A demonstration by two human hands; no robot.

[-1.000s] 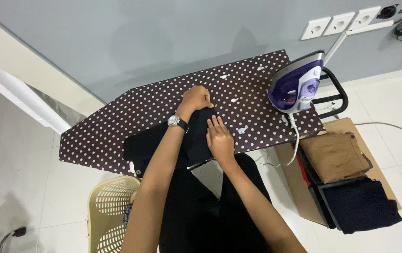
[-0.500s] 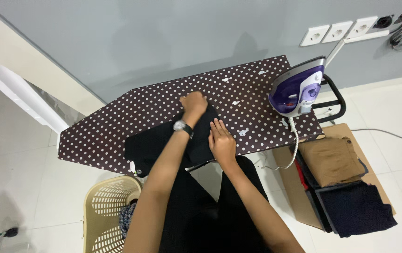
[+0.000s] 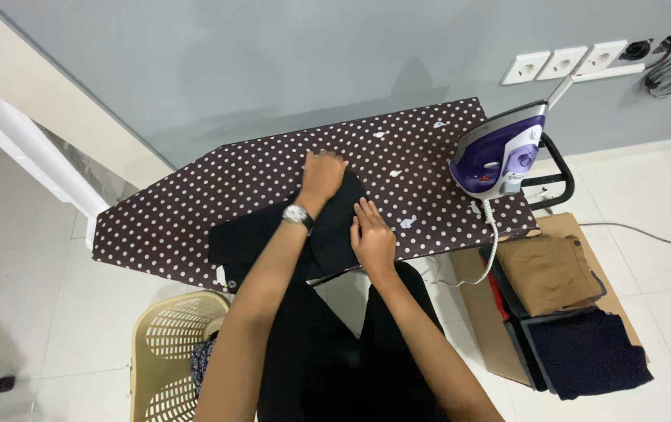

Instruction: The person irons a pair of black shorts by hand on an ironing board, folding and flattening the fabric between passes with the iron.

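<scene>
A white tiled floor (image 3: pixel 23 289) runs beneath a dark brown ironing board (image 3: pixel 195 211) with white polka dots, seen from above, and a grey wall rises behind it.

Nearest the viewer, at the lower left, a beige plastic laundry basket (image 3: pixel 167 352) stands on the floor with a bit of patterned cloth inside. At the lower right, a flat cardboard sheet (image 3: pixel 488 336) holds folded clothes: a brown folded garment (image 3: pixel 546 273) and, closer, a dark navy folded garment (image 3: pixel 589 355).

The person's two bare arms reach forward over a black garment (image 3: pixel 335 227) that lies on the near edge of the board and hangs down off it. The right hand (image 3: pixel 372 234) lies flat, fingers spread open, palm pressing on the cloth. The left hand (image 3: pixel 323 173), with a wristwatch (image 3: pixel 298 215) on the wrist, sits farther up the board at the garment's far end, fingers curled down onto the fabric; whether it pinches the cloth cannot be told.

Farther right, a purple and white steam iron (image 3: pixel 499 152) stands upright on the board's black metal rest, its white cord hanging down.

On the wall beyond, a row of white power sockets (image 3: pixel 562 62) is mounted.
</scene>
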